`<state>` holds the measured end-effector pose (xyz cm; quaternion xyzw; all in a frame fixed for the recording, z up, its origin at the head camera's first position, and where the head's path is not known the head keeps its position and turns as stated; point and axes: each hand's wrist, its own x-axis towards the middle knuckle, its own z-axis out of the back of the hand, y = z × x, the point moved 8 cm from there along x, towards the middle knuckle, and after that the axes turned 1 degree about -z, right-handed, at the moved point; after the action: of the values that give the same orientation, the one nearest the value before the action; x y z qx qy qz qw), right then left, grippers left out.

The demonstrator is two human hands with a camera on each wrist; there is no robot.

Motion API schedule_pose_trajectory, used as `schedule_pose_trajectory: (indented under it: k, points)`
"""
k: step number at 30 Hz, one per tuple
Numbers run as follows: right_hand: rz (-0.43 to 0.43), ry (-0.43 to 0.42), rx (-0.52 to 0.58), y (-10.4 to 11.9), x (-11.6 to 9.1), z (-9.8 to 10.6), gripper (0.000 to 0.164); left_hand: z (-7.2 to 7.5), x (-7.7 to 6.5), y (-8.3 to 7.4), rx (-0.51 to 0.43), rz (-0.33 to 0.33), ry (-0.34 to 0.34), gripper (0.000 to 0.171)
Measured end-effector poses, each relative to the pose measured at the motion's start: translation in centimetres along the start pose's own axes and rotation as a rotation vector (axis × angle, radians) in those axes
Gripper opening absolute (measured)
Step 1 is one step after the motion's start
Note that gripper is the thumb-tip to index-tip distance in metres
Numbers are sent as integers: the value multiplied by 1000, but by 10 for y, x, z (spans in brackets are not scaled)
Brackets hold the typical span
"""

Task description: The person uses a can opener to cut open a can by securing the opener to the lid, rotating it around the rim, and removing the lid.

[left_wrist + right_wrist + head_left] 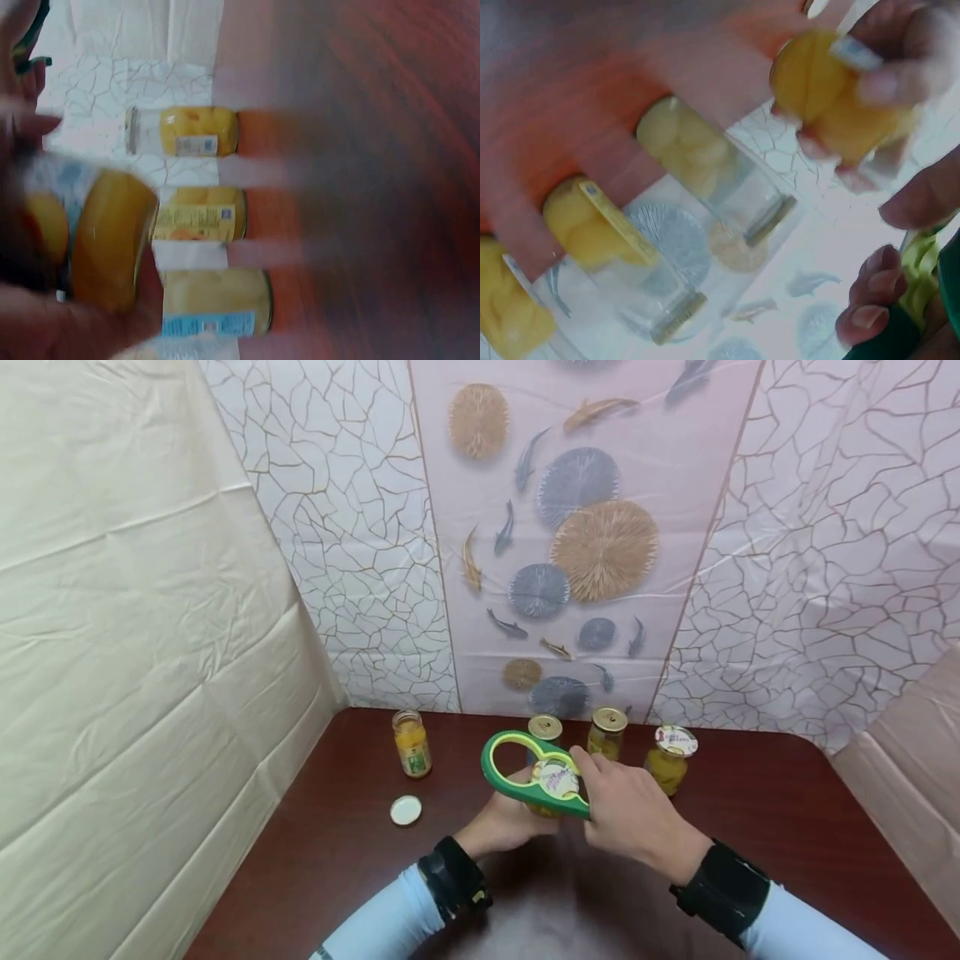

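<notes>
My left hand (506, 822) grips a glass jar of yellow fruit (112, 240), its white printed lid (557, 779) facing up. A green jar opener (525, 792) with light-green inner rings is held by my right hand (637, 810), fingers curled round its handle end. From the head, the lid shows through one ring of the opener. In the right wrist view the opener (919, 270) stands a little apart from the held jar (817, 90). The opener's handle is mostly hidden by the right hand.
Behind the hands stand two gold-lidded jars, one partly covered (544, 727) and one beside it (607, 735). A white-lidded jar (667, 768) is to the right. At the left stand a lidless jar (412, 747) and a loose lid (406, 810) on the dark red table (322, 860).
</notes>
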<state>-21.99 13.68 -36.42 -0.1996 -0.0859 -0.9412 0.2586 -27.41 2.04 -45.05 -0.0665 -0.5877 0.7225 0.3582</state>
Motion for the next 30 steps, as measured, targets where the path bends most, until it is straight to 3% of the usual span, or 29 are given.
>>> schedule_pose_trajectory:
  k: [3, 5, 12, 15, 18, 23, 27, 30]
  points:
    - [86, 7, 10, 0, 2, 6, 72, -5, 0, -8, -29, -73, 141, 60]
    - [114, 17, 23, -1, 3, 8, 74, -6, 0, -11, -30, -81, 199, 56]
    - [144, 32, 39, -4, 2, 9, 74, -11, -1, -12, -13, -41, 251, 58]
    - [146, 24, 37, -7, 0, 9, 74, -13, 0, -13, -17, -54, 253, 60]
    - [143, 21, 47, -10, 0, 9, 76, -15, -1, -10, -91, -46, 252, 62]
    - [113, 9, 75, -19, 1, 10, 81, -12, -7, 6, -230, 58, 214, 64]
    - [39, -7, 83, -37, 2, 15, 86, -1, -16, 19, -232, 150, 159, 58]
    - [-42, -8, 94, -55, -1, 19, 90, 9, -22, 22, -210, 138, 109, 56]
